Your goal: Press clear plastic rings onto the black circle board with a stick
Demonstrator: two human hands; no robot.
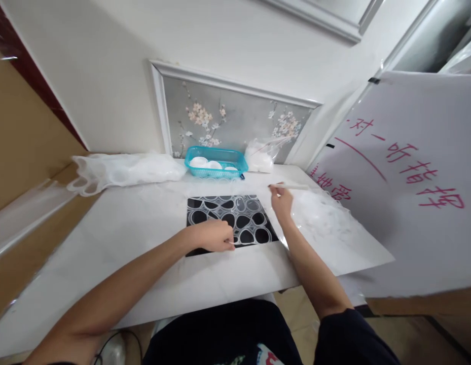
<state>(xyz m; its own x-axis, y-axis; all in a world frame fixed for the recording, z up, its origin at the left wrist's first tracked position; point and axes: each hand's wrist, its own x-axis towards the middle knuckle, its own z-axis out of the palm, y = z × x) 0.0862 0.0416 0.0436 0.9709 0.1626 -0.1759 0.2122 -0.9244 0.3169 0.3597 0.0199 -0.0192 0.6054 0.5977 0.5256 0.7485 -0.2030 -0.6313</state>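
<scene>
My left hand (pixel 215 235) is closed over the lower edge of a black board (pixel 193 252). A small whitish bit shows at its fingertips; I cannot make out what it is. A translucent white sheet with a pattern of rounded holes (pixel 235 215) lies on the board. Right of the board, raised a little above the table, my right hand (pixel 282 202) is closed in a pinch around a slim white stick-like tool (pixel 296 186) that points to the right. A loose heap of thin translucent white pieces (pixel 322 215) lies beyond that hand.
A turquoise basket (pixel 217 174) holding several white round things stands at the back of the white table (pixel 151 284). Beside it is a clear bag with white contents (pixel 260 156). White holed sheets (pixel 129 170) are piled back left. A lettered whiteboard (pixel 406 228) leans on the right.
</scene>
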